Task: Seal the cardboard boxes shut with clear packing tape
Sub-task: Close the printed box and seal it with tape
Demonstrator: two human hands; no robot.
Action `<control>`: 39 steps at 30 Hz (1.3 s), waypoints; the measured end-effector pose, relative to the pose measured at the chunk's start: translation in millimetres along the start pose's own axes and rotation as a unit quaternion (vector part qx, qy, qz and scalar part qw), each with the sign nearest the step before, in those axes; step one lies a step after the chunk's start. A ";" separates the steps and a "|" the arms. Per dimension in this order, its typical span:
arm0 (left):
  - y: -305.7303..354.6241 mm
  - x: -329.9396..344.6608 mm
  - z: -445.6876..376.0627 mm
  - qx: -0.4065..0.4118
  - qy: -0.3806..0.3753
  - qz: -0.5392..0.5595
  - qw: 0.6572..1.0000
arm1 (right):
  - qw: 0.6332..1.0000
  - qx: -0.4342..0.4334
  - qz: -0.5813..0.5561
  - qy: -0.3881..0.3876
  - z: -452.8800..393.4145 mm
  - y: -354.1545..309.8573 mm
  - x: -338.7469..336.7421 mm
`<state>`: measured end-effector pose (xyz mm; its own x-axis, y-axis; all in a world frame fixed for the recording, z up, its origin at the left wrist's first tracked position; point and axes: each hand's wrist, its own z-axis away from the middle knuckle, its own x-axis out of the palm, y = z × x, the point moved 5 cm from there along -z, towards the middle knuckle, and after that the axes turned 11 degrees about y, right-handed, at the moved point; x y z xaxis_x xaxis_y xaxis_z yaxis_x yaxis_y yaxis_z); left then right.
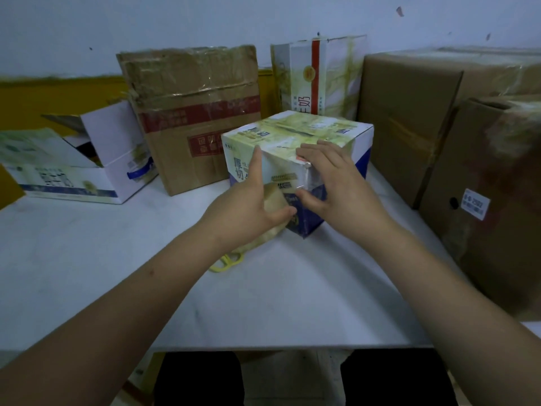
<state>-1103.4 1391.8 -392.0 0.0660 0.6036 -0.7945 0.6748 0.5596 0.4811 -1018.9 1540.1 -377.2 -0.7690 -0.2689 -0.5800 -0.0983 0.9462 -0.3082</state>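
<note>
Head view: the left hand [251, 197] presses flat against the near face of the printed box [295, 159], fingers straight and pointing up toward the top edge, thumb spread low across the face. The right hand [333, 180] lies over the box's near corner, fingers laid along the top edge and thumb reaching down the corner, smoothing a strip of clear tape [306, 177] that glints there; neither hand is curled round anything. That box stands closed near the middle of the white counter [87, 259], turned corner-on toward the person. Just in front of it, partly hidden under the left wrist, lie yellow scissors [227, 262] and what looks like a roll of tape, too covered to tell for sure. Behind the box stand a worn brown carton [190, 112] with red print and a tall white carton [316, 74] with a red stripe. To the left lies an open printed carton [87, 165] on its side. Large brown cartons [439, 112] fill the right side.
</note>
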 end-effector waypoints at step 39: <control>2.2 -27.6 -32.4 0.139 0.014 -0.281 0.949 | 0.928 0.105 0.173 -0.313 82.6 -84.4 18.6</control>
<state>-1127.5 1394.8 -357.1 -0.3789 0.2701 -0.8852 0.7659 0.6284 -0.1361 -972.7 1440.3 -424.2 -0.2077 -0.0689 -0.9758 0.2630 0.9568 -0.1235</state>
